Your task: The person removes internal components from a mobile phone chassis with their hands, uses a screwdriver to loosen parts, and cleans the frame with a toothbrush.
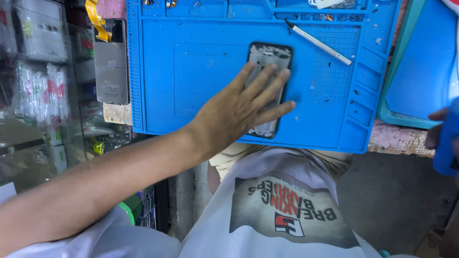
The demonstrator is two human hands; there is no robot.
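Observation:
My left hand (241,109) lies flat, fingers spread, on an opened phone frame (269,57) that rests on the blue work mat (201,71). The phone's black rim and grey inner side show above and below my fingers. My right hand (437,134) is at the right edge of the view, fingers curled around a blue object (447,138) that is mostly cut off. A thin silver tool with a dark tip (318,43) lies on the mat to the upper right of the phone.
A grey phone panel (111,62) with a yellow flex cable (97,19) lies left of the mat. Packaged parts fill the glass counter (38,81) on the left. A second blue mat (425,62) is at the right. Small screws sit in the mat's top trays.

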